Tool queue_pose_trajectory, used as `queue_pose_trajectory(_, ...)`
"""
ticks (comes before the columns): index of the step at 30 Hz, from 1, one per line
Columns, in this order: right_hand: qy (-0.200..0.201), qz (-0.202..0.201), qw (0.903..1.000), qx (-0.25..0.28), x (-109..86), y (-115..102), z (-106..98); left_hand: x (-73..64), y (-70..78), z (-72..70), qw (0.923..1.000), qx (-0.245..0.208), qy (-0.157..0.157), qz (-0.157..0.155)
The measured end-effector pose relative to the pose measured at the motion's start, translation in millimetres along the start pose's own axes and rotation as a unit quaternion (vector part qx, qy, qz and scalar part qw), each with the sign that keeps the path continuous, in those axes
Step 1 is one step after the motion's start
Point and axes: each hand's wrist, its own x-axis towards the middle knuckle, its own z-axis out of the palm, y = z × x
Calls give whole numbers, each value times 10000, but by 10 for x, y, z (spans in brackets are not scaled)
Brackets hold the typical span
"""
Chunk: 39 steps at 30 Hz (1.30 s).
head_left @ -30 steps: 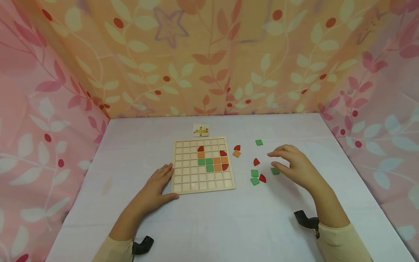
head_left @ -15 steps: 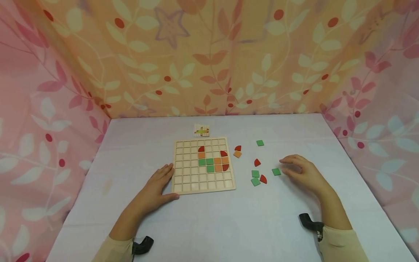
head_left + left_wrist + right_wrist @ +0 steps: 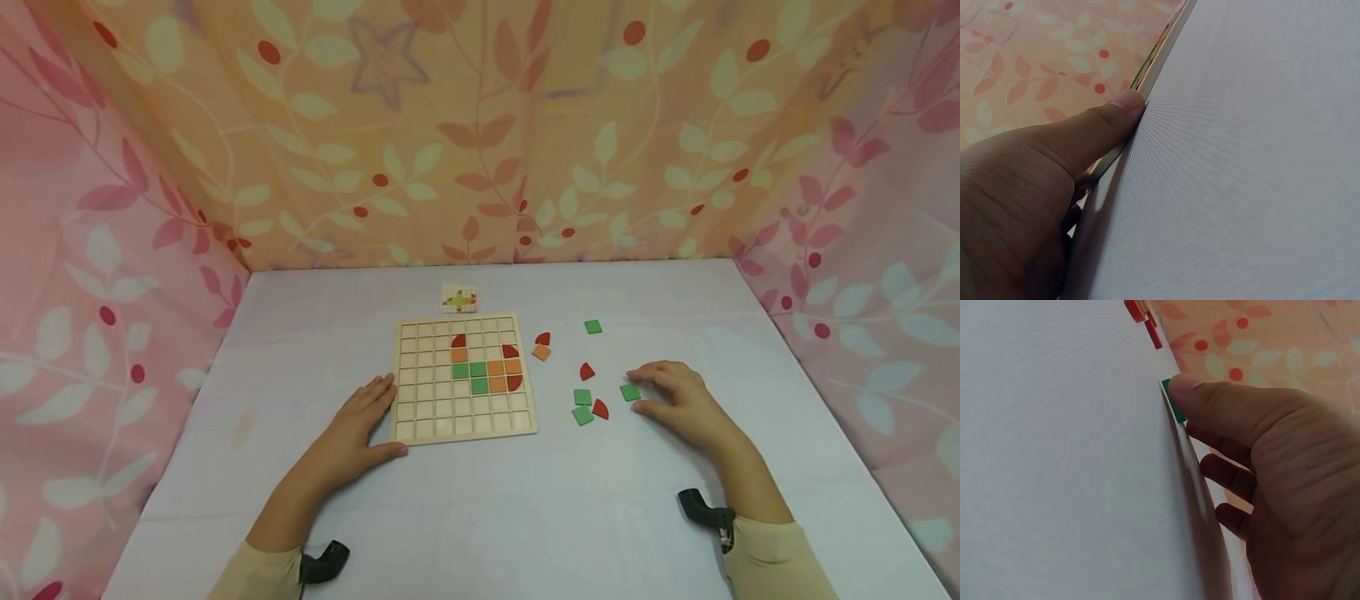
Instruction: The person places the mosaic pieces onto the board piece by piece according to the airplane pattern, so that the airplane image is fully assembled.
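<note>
A wooden grid board (image 3: 435, 421) lies on the white table, with green, orange and red pieces set in some squares. My left hand (image 3: 356, 433) rests at its near left corner, fingers along the left side and thumb (image 3: 1127, 101) at the near edge. To the right of the board, my right hand (image 3: 682, 408) has its thumb and index finger on opposite sides of a green square tile (image 3: 630, 392), pinching it flat at the tabletop. In the right wrist view the thumb (image 3: 1186, 384) overlaps this tile's edge; the other fingers are loosely bent.
Between board and right hand lie green tiles (image 3: 582, 397), red quarter-round pieces (image 3: 587, 372) and an orange tile (image 3: 542, 352). Another green tile (image 3: 593, 327) lies farther back. A small pattern card (image 3: 459, 299) sits behind the board. Floral cloth (image 3: 480, 167) encloses the table.
My right hand drew back to the right and lowered, then came left so that thumb and index finger flank the green tile. The left hand stays at the board.
</note>
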Motion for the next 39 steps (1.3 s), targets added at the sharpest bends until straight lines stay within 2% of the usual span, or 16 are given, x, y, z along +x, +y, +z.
queue_pose_trajectory(15, 135, -445, 9983, -356, 17, -16, 29, 6, 6, -4, 10000, 39, -16, -11)
queue_pose_trajectory(24, 149, -408, 9981, -447, 25, -51, 48, -2, 6, -27, 10000, 31, -18, -30)
queue_pose_trajectory(32, 106, -161, 9991, -367, -11, -111, -20, 11, 2, 8, 10000, 15, 18, 68)
queue_pose_trajectory(39, 135, -251, 9990, -347, 91, -339, -179, 4, -2, 5, 10000, 18, 12, 39)
